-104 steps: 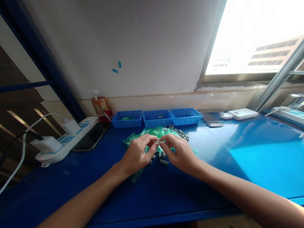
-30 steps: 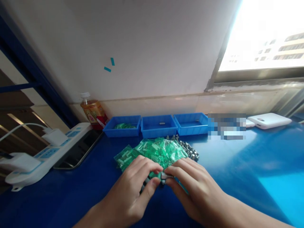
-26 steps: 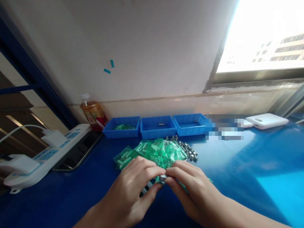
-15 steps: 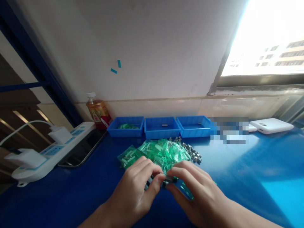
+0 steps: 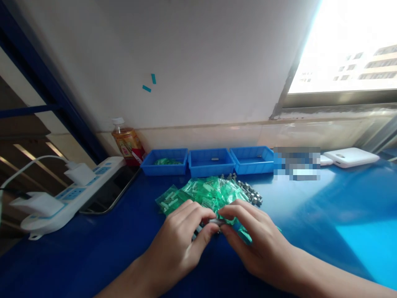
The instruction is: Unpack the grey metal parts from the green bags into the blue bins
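A small grey metal piece (image 5: 216, 222) is pinched between the fingertips of both hands, just above the blue table. My left hand (image 5: 182, 236) grips its left end with thumb and forefinger. On the right end, the thumb and forefinger of my right hand (image 5: 252, 236) are closed too. Right behind the hands lies a heap of green plastic bags (image 5: 207, 190) with small metal parts inside. A pile of loose metal pieces (image 5: 252, 193) borders the heap on its right. More green film (image 5: 245, 235) shows partly under my right hand.
Three blue trays stand along the wall: the left tray (image 5: 164, 169) holds green bags, the middle tray (image 5: 212, 170) and right tray (image 5: 254, 167) a small metal piece each. A white power strip (image 5: 66, 203), a phone (image 5: 107, 194) and a drink bottle (image 5: 126, 142) are on the left.
Both hands have shifted slightly, with the metal piece still between them. My right fingertips have come closer to the piece's end. The whole view has tilted a little.
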A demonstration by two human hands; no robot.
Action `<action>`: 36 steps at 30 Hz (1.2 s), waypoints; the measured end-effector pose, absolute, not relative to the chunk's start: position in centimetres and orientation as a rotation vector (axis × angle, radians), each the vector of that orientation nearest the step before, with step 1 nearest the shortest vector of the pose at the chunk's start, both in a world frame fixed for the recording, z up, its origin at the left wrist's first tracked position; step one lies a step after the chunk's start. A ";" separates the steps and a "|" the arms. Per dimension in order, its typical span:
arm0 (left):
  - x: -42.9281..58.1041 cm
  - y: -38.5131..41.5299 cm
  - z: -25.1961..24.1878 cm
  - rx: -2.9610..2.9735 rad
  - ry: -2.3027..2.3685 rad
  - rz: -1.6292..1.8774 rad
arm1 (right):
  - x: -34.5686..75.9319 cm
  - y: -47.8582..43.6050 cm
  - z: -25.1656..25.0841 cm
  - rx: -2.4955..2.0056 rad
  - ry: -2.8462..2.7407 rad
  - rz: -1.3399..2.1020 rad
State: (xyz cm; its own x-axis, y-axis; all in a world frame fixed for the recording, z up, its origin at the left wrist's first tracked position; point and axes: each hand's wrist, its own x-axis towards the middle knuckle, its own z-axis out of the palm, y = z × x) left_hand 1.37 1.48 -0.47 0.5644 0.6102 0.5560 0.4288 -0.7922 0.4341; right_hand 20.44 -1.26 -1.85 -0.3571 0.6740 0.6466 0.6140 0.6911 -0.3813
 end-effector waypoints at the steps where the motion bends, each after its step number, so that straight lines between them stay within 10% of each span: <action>1: 1.4 1.5 -0.5 2.536 0.886 1.044 | 20.5 -1.3 -1.8 -0.985 -2.072 0.057; 36: 0.1 2.4 0.0 2.504 0.993 0.603 | 22.8 18.2 3.5 -1.910 -2.647 -0.235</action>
